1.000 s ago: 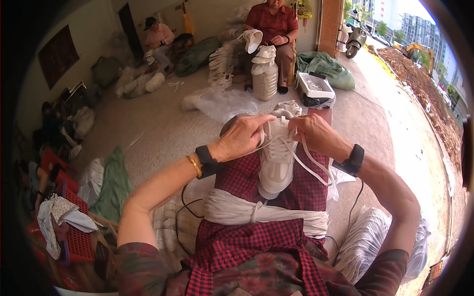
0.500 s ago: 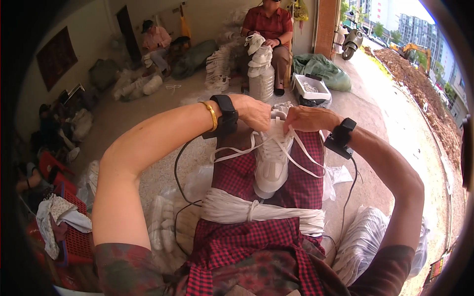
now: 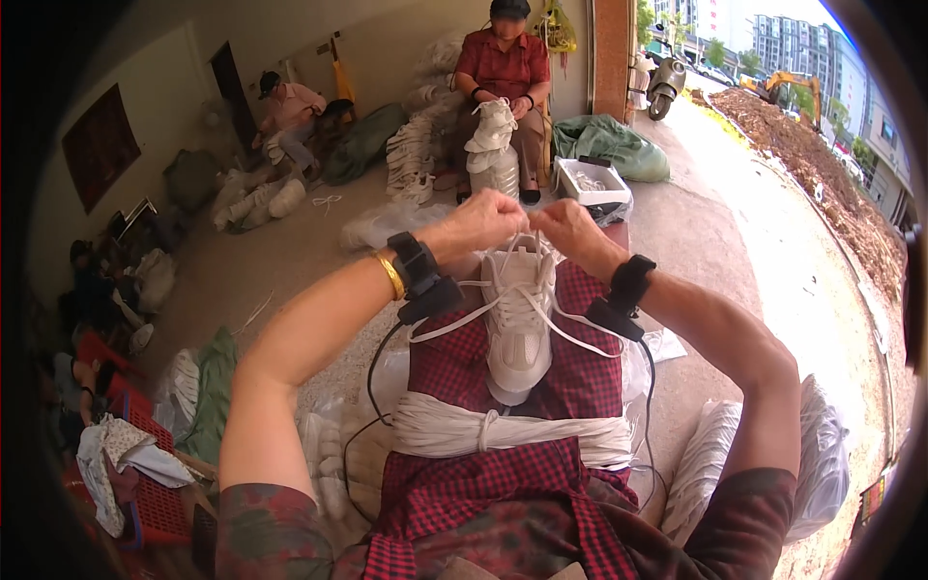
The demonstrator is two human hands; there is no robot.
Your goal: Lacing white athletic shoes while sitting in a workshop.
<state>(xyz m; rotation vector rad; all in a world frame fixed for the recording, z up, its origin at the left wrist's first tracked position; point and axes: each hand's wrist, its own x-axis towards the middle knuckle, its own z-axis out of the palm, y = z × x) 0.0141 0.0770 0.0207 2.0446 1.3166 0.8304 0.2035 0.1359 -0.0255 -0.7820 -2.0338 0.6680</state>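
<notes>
A white lace-up sneaker rests on my lap over a red-and-black checked apron, its toe toward me. White shoelace crosses its front, with loops hanging out to both sides. Above the shoe's collar, my left hand is closed in a pinch on the lace. Close beside it, my right hand pinches lace as well, the fingertips of both hands nearly touching. The exact grip at the fingertips is small and partly hidden. Across my lap nearer me lies a tied bundle of white laces.
Clear-bagged white shoes stand at my right. To the left is a red plastic basket with cloths. Ahead, a person in red handles stacked shoes near a white box. Cables hang from my wrist devices.
Both hands have lifted off the shoe's tongue to above its collar and drawn together, with lace rising to them. The head view has shifted slightly. The person ahead has lowered a shoe.
</notes>
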